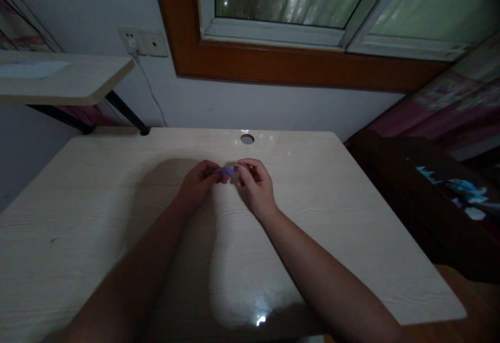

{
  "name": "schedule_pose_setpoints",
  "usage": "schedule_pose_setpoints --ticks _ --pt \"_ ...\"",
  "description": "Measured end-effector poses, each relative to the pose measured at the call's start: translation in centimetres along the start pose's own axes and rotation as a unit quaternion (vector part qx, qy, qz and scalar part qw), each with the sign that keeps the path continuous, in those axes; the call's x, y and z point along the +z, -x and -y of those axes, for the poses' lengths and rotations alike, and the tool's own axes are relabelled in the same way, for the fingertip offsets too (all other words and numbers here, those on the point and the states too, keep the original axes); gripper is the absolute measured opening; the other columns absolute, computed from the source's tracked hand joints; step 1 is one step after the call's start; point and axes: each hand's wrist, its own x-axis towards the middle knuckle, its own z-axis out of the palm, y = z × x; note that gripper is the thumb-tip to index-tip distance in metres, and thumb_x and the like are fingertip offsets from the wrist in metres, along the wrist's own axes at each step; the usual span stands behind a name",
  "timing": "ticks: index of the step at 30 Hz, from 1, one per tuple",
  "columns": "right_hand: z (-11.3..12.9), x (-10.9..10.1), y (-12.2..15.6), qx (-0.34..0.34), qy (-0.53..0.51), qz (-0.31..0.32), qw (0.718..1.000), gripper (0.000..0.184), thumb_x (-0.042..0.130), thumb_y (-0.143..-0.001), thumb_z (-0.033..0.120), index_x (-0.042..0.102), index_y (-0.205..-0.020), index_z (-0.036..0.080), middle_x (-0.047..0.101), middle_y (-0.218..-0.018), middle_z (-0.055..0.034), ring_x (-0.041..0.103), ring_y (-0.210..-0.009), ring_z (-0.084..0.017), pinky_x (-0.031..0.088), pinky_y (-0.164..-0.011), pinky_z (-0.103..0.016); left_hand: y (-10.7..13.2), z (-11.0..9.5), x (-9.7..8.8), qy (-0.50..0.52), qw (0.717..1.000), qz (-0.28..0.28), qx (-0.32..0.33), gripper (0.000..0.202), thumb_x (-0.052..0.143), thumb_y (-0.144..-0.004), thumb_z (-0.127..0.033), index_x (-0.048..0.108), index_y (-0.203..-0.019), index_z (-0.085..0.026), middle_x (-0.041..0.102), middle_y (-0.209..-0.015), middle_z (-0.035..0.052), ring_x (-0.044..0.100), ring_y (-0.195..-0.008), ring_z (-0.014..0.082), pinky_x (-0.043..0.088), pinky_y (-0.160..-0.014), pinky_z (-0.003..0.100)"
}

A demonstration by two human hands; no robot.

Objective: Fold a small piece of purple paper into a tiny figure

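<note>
A small purple piece, perhaps folded paper (228, 170), is held between both my hands over the middle of a pale wooden desk (97, 202). My left hand (199, 184) pinches its left end with closed fingers. My right hand (255, 186) pinches its right end, fingers curled together. The piece is too small and dim to make out its shape. Both forearms reach in from the bottom edge.
A round cable hole (247, 138) lies near the desk's far edge. A raised shelf (66, 80) stands at the back left, wall sockets (142, 42) and a wood-framed window (297, 66) behind. A dark piece of furniture (422, 197) adjoins the desk's right side.
</note>
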Motion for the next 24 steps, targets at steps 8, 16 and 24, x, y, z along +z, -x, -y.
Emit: schedule_pose_setpoints --ticks 8,16,24 --pt "-0.4 0.1 0.1 -0.006 0.056 0.05 0.997 0.035 0.073 -0.083 0.041 0.064 -0.114 0.027 0.069 -0.098 -0.0035 0.064 -0.082 -0.016 0.053 -0.077 -0.032 -0.3 0.2 -0.2 -0.01 1.0 -0.007 -0.004 0.02 0.073 -0.076 -0.027 0.062 -0.089 -0.018 0.073 -0.078 0.0005 0.069 -0.074 0.0163 0.053 -0.075 0.03" --pt "-0.2 0.1 0.0 0.014 0.06 0.055 0.997 0.031 0.068 -0.087 0.044 0.064 -0.112 0.026 0.07 -0.096 -0.0037 0.065 -0.084 -0.017 0.054 -0.077 -0.032 -0.4 0.4 -0.1 -0.025 0.999 -0.021 0.0 0.02 0.072 -0.077 -0.029 0.061 -0.09 -0.018 0.073 -0.079 0.0017 0.069 -0.073 0.0164 0.054 -0.074 0.031" --pt "-1.2 -0.1 -0.2 -0.001 0.094 0.028 0.995 0.02 0.066 -0.088 0.036 0.068 -0.104 0.025 0.072 -0.096 -0.0034 0.068 -0.09 -0.018 0.053 -0.083 -0.033 -0.3 0.8 -0.2 -0.042 0.999 0.012 -0.006 0.022 0.07 -0.08 -0.032 0.059 -0.092 -0.018 0.075 -0.08 0.0028 0.071 -0.076 0.0179 0.054 -0.079 0.033"
